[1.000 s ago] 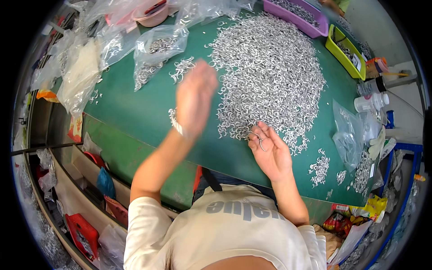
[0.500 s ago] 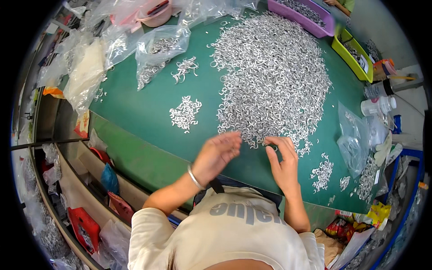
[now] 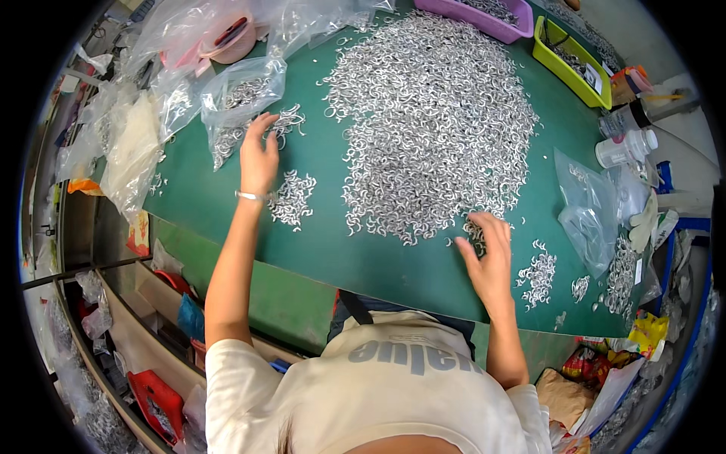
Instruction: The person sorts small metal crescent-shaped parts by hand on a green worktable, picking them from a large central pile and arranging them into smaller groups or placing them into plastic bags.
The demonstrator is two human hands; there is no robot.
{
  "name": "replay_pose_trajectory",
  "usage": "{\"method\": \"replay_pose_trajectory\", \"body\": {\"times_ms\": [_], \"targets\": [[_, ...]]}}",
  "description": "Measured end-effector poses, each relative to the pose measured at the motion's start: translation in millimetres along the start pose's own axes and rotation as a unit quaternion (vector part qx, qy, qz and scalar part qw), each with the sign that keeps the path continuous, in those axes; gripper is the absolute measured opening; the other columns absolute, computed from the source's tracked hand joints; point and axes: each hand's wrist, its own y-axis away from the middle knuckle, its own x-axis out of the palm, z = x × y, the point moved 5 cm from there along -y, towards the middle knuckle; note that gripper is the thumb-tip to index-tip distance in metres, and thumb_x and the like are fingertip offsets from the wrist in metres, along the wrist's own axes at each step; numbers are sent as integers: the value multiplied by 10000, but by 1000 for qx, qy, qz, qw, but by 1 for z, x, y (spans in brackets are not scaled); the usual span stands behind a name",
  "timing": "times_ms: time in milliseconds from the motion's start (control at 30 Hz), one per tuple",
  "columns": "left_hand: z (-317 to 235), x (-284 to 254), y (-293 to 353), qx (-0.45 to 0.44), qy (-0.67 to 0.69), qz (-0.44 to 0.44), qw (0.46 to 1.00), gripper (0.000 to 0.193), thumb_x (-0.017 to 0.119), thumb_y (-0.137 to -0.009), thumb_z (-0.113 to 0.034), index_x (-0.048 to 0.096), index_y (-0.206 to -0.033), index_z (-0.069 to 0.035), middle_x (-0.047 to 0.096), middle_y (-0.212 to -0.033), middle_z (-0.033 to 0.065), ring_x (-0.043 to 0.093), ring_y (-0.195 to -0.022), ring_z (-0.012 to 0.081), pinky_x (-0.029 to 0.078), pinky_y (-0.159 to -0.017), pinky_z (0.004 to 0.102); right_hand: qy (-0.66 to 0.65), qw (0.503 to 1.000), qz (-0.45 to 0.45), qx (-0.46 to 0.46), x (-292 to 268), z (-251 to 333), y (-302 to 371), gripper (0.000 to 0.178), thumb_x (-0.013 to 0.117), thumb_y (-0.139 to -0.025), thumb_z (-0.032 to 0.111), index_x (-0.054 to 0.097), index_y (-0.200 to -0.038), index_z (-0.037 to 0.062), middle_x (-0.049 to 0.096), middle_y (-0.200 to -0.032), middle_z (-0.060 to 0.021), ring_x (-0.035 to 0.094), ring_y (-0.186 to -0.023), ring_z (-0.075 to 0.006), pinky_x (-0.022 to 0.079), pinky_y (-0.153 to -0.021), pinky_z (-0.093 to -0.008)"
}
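A broad heap of small, silvery, curved metal pieces (image 3: 439,121) covers the middle of the green table. At its near right edge my right hand (image 3: 491,261) rests with thumb and fingers apart, the fingertips over a few pieces. My left hand (image 3: 259,163) reaches out to the left, its thumb apart from the fingers and nothing visible in it. Its fingertips are beside a small far pile of the pieces (image 3: 291,121) and a clear plastic bag (image 3: 261,74) with more of them. Another small pile (image 3: 293,203) lies to the right of my left wrist.
Far off stand a purple tray (image 3: 495,25), a lime-green tray (image 3: 575,79) and a pink basin (image 3: 236,47). On the right are a small pile (image 3: 538,276), a clear bag (image 3: 586,219) and a white bottle (image 3: 626,149). Drawers (image 3: 144,333) flank the table's left.
My left hand has swung from the heap's near edge out to the far left piles. My right hand has stayed by the heap's near right edge. The whole view has shifted slightly.
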Motion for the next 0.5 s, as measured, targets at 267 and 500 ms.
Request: {"method": "replay_pose_trajectory", "body": {"times_ms": [267, 500], "targets": [[-168, 94, 94, 166, -78, 242, 953, 444, 641, -755, -85, 505, -1177, -52, 412, -1306, 120, 313, -1262, 351, 270, -1019, 495, 27, 984, 111, -139, 55, 26, -28, 652, 693, -723, 170, 387, -1278, 14, 450, -1269, -161, 372, -1239, -313, 285, -1006, -440], [-160, 94, 130, 185, -104, 262, 941, 392, 616, -734, -34, 526, -1113, -75, 454, -1229, 96, 319, -1257, 328, 229, -1025, 536, 33, 982, 91, -160, 37, -2, 0, 422, 631, -746, 54, 508, -1148, 15, 583, -1025, -130, 487, -1101, -283, 332, -952, -426]]}}
